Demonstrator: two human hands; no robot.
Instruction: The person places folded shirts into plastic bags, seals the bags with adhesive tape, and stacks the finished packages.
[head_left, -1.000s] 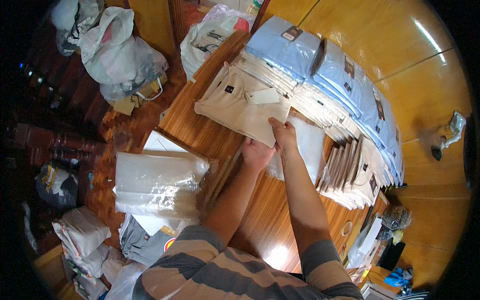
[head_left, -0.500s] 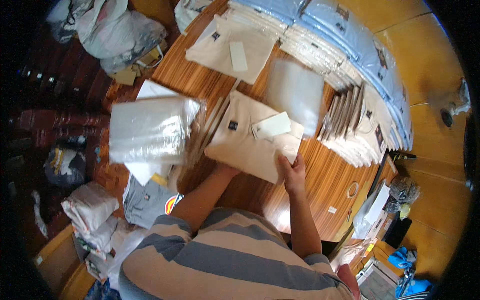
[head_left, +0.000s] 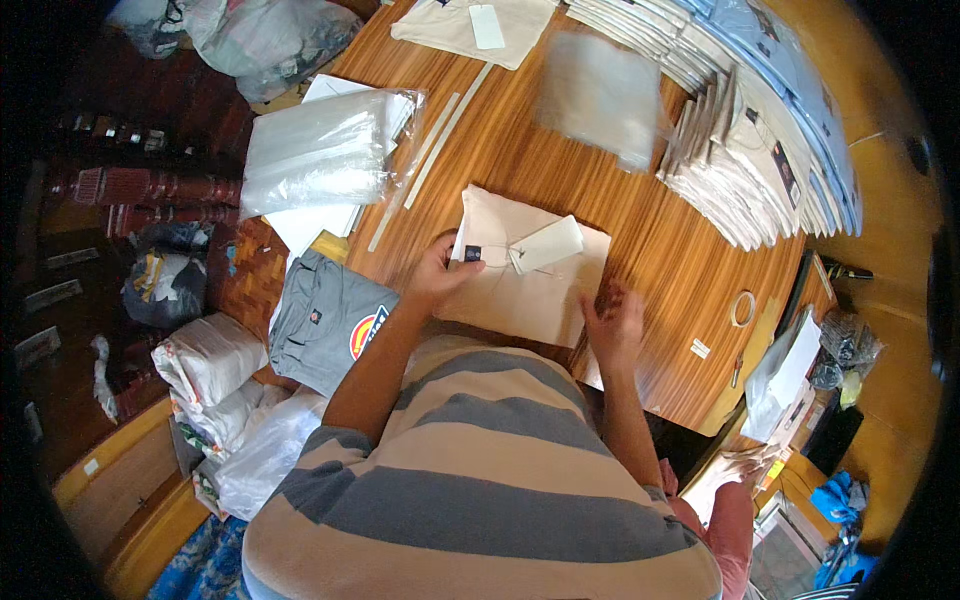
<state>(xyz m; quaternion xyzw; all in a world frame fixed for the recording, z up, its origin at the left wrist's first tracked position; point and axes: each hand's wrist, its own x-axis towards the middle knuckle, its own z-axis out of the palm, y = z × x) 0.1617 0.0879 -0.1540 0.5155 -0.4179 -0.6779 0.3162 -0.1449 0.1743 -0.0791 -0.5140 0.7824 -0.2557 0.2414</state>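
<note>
A folded beige garment lies close in front of my body at the wooden table's near edge. On its upper face are a small dark label and a blank-looking pale hang tag on a string. My left hand grips the garment's left edge, the thumb on top beside the dark label and the fingers partly hidden. Just off the right edge, my right hand has its fingers apart and holds nothing.
A clear plastic bag stack lies at the left, over white sheets. One clear bag sits farther back. Bagged beige garments and blue ones are piled at right. A tape roll lies near the right edge; a grey garment is at left.
My right hand has let go of the garment's near right corner. My left hand has moved from under its near edge to its left edge. The garment is now closer to my body.
</note>
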